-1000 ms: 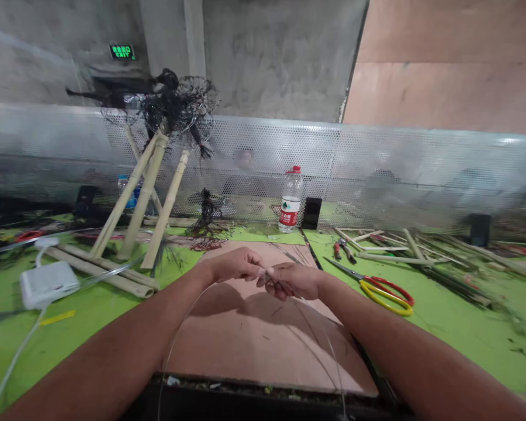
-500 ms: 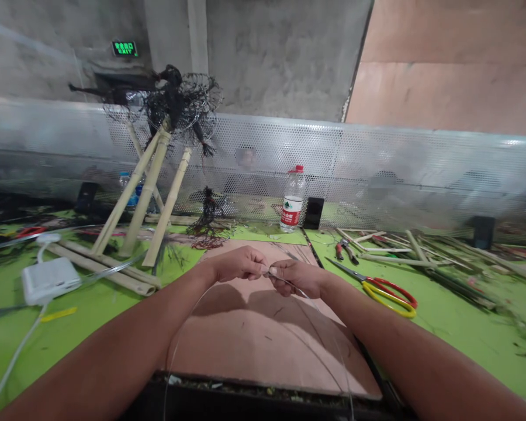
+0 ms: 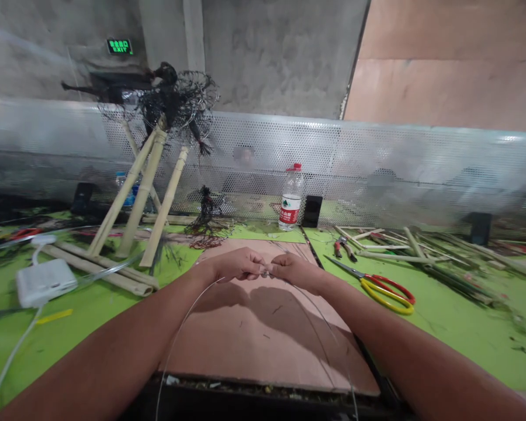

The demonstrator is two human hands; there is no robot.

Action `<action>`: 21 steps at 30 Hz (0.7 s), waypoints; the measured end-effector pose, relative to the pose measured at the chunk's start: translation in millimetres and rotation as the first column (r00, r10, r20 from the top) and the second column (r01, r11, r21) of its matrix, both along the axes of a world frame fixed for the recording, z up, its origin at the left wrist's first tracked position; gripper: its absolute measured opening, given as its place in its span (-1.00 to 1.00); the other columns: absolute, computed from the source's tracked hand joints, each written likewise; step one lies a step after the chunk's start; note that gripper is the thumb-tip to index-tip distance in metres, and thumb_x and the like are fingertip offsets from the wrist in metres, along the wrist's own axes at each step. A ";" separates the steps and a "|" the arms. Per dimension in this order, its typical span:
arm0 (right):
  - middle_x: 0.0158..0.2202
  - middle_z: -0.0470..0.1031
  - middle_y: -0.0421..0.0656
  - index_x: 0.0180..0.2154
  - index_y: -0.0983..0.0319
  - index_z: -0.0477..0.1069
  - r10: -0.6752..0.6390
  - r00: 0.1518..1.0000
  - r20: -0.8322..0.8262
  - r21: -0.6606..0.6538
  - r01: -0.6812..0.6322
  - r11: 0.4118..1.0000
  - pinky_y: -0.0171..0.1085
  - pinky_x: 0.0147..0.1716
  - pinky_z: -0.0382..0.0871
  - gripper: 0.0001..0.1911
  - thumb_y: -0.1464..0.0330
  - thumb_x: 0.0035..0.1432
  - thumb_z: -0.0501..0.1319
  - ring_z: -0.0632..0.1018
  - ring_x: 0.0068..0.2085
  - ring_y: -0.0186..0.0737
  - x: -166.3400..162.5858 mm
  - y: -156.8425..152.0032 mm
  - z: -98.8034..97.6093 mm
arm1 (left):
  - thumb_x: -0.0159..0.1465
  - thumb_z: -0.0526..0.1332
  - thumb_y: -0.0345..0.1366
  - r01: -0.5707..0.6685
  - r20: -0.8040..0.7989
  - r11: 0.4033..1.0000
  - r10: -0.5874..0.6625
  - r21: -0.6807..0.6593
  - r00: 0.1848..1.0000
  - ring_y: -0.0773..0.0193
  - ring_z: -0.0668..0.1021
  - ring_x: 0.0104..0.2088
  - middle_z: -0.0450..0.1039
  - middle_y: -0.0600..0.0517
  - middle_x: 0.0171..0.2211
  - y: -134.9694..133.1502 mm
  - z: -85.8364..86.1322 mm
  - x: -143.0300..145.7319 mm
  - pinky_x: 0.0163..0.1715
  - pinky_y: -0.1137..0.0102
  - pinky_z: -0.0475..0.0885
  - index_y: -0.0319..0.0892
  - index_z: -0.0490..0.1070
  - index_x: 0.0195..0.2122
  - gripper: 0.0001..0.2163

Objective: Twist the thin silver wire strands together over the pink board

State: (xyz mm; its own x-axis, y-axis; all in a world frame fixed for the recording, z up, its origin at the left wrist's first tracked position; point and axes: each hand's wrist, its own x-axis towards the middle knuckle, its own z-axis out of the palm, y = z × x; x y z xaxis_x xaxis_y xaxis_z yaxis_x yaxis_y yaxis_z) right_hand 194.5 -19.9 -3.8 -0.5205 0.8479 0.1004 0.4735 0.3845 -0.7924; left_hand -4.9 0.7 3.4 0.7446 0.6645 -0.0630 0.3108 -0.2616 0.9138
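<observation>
My left hand (image 3: 236,264) and my right hand (image 3: 294,269) meet fingertip to fingertip above a brown board (image 3: 263,333). Both are closed in a pinch on a thin wire (image 3: 182,327). The wire forms a big loop that arcs down from my fingers on both sides toward the near edge of the board. The spot where the wire ends meet is hidden between my fingertips.
Yellow-and-red scissors (image 3: 377,285) and small pliers (image 3: 344,248) lie on the green mat (image 3: 442,316) to the right. A water bottle (image 3: 291,199) stands at the perforated metal screen. Bamboo poles (image 3: 144,193) with black wire work lean at left, beside a white box (image 3: 44,282).
My hands have shifted slightly away from me and my right hand has turned knuckles-up; the pinch on the wire stays. The loop has swung a little.
</observation>
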 end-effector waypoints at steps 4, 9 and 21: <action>-0.65 0.16 -0.31 -0.45 0.31 0.33 0.113 0.977 -0.181 -0.227 -0.153 0.962 -0.41 -0.68 -0.04 -0.73 0.20 0.02 0.16 0.13 -0.65 -0.49 3.2 4.2 -3.7 | 0.05 0.18 -0.15 -0.001 0.013 0.999 0.001 0.034 1.000 0.50 0.11 -0.69 0.19 0.15 -0.68 -2.4 2.5 2.9 -0.68 0.49 -0.05 -0.27 0.33 -0.49 -0.76; -0.61 0.23 -0.26 -0.39 0.34 0.35 0.152 0.911 -0.383 -0.405 -0.313 0.859 -0.42 -0.69 -0.04 -0.82 0.31 0.00 0.19 0.17 -0.66 -0.50 10.4 9.1 -5.3 | 0.06 0.18 -0.14 -0.016 0.058 1.000 0.014 0.019 0.998 0.50 0.10 -0.69 0.17 0.14 -0.68 -4.3 3.5 3.7 -0.68 0.49 -0.07 -0.25 0.28 -0.54 -0.75; -0.54 0.28 -0.26 -0.34 0.33 0.36 0.223 0.890 -0.398 -0.445 -0.400 0.801 -0.44 -0.69 0.03 -0.86 0.40 0.00 0.17 0.22 -0.66 -0.52 11.3 11.6 -13.0 | 0.00 0.23 -0.10 0.004 -0.073 0.998 0.001 0.069 0.997 0.48 0.16 -0.67 0.16 0.16 -0.67 -6.8 8.3 -0.7 -0.70 0.52 -0.04 -0.26 0.39 -0.39 -0.70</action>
